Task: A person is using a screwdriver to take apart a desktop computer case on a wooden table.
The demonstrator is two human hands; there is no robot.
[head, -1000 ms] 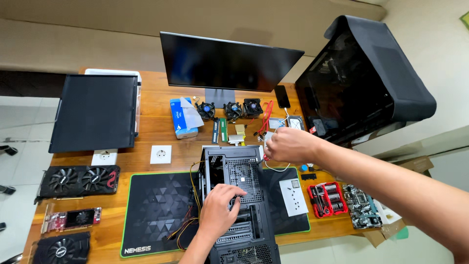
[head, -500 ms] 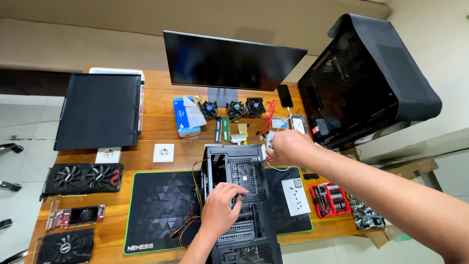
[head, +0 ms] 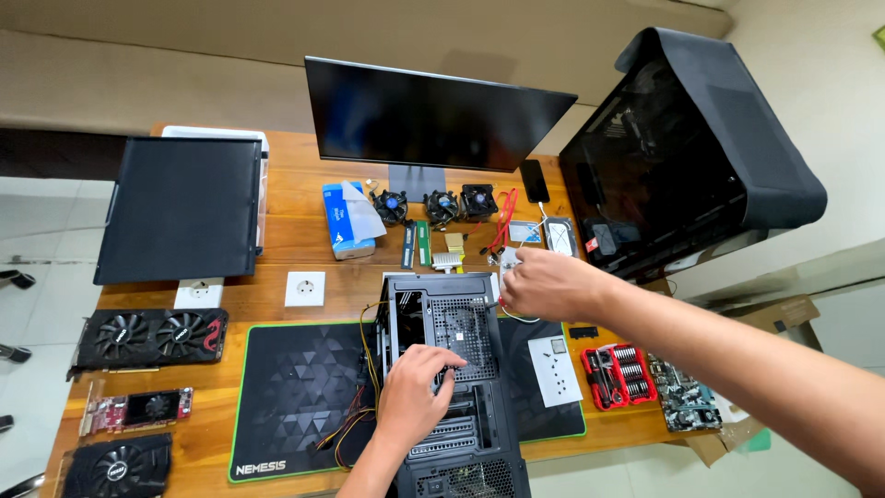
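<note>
Black computer case [head: 461,387] under left hand [head: 412,395] fingers.

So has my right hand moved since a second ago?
Hardly. The right hand stays beside the top right corner of the black computer case, just beyond its rim, as before. The whole view shifted with the head, not the hand.

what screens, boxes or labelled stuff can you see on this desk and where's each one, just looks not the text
Monitor: back centre of the desk, wide flat rectangle on a grey stand, screen dark.
Tissue box: left of the monitor stand, blue box, white tissue sticking out.
Phone: right of the stand, small black slab, screen dark.
Desk mat: front, under the computer case, black with green edge, white lettering at its corner.
</note>
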